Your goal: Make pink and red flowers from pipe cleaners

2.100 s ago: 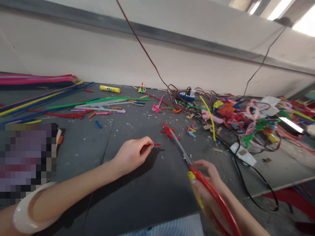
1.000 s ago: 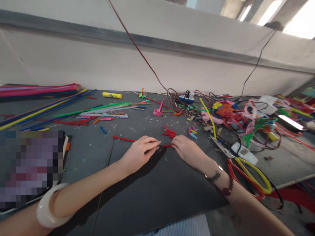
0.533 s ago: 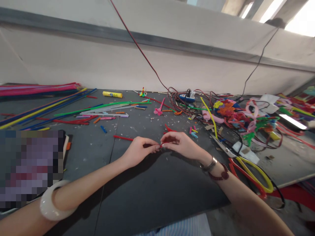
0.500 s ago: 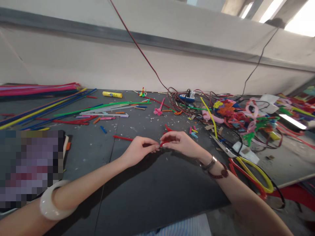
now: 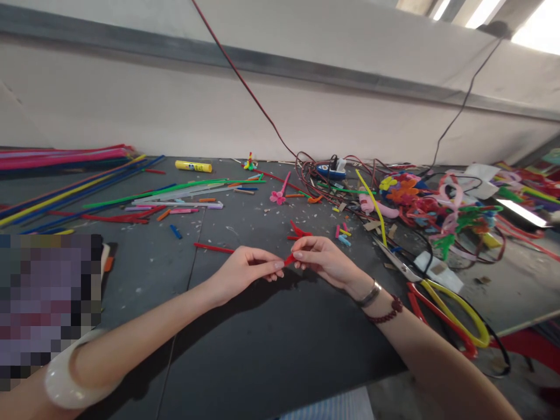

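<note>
Between the fingertips of both hands is a small red pipe cleaner piece (image 5: 289, 259), above the dark table (image 5: 271, 338). My left hand (image 5: 249, 268) pinches its left end, and my right hand (image 5: 321, 259) pinches its right end. Just beyond my right fingertips lie short red pieces (image 5: 300, 231) on the table. A straight red stem (image 5: 213, 248) rests behind my left hand. The exact shape of the held piece is partly hidden by the fingers.
Scissors (image 5: 406, 268) with red and yellow handles lie right of my right wrist. Tangled cables (image 5: 306, 175), a pink flower (image 5: 277, 197) and a glue stick (image 5: 193, 167) are farther back. Colourful pipe cleaners (image 5: 65, 154) lie left; a pile of shapes (image 5: 406, 195) is right.
My right hand has turned and its fingers have drawn together, so more of the red piece shows between the hands. The view has shifted slightly.
</note>
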Demonstrator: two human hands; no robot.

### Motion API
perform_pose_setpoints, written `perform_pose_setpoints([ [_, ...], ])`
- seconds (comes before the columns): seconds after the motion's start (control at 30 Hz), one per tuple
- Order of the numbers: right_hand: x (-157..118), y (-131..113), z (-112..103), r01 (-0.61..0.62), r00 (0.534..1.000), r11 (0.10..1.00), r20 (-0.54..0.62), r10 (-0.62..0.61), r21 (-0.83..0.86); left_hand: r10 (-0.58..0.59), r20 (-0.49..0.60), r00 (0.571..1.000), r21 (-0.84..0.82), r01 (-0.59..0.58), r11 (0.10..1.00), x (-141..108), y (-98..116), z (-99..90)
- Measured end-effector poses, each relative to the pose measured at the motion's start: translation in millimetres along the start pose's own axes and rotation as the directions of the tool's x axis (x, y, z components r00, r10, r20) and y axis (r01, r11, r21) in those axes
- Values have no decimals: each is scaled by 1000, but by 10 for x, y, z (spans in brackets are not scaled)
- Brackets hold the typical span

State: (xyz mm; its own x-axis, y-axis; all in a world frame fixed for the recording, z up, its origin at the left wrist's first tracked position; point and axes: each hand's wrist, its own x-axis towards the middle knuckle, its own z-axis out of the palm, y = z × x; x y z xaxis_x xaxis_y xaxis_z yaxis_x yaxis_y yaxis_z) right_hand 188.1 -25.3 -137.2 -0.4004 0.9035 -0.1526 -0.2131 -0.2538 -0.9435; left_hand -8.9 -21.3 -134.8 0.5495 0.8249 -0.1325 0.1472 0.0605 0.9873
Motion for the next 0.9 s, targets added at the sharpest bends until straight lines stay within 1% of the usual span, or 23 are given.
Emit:
perform_pose_setpoints([
  [0.07,-3,9,1,9,1000,999,-2,-9,-36,28,21,999,80,-30,996,-13,10,7],
  [0.1,-4,12,2,15,1000,997,-8,-16,-72,55,14,998,134,-56,989,-21,11,11],
  [0.17,-4,9,6,16,999,988,-27,-21,-156,141,-43,989,271,-124,955,-38,7,22],
  [0.23,-5,0,12,0,999,976,-40,-9,-219,249,-112,962,414,-183,892,-54,4,32],
  [0.33,-5,-5,21,-26,999,974,-29,20,-226,369,-145,918,558,-232,797,-70,9,39],
  [0.5,-2,23,30,-58,998,980,-12,57,-188,478,-124,869,633,-302,713,-94,25,50],
  [0.57,-4,28,34,-74,997,983,-4,75,-169,513,-110,851,637,-336,694,-105,25,58],
  [0.63,-10,22,35,-87,996,987,4,88,-135,530,-112,840,629,-353,692,-109,24,64],
  [0.7,-17,14,30,-89,996,991,7,90,-95,506,-141,851,603,-331,725,-103,22,65],
  [0.73,-19,12,25,-84,996,993,7,85,-76,470,-166,867,574,-302,761,-94,20,64],
  [0.8,-23,16,15,-69,997,996,13,70,-48,343,-201,918,464,-219,858,-70,13,57],
  [0.83,-24,20,12,-61,998,997,17,62,-40,261,-191,946,386,-173,906,-55,8,53],
  [0.9,-25,21,16,-55,998,998,34,57,-43,114,-106,988,224,-88,971,-29,-3,43],
])
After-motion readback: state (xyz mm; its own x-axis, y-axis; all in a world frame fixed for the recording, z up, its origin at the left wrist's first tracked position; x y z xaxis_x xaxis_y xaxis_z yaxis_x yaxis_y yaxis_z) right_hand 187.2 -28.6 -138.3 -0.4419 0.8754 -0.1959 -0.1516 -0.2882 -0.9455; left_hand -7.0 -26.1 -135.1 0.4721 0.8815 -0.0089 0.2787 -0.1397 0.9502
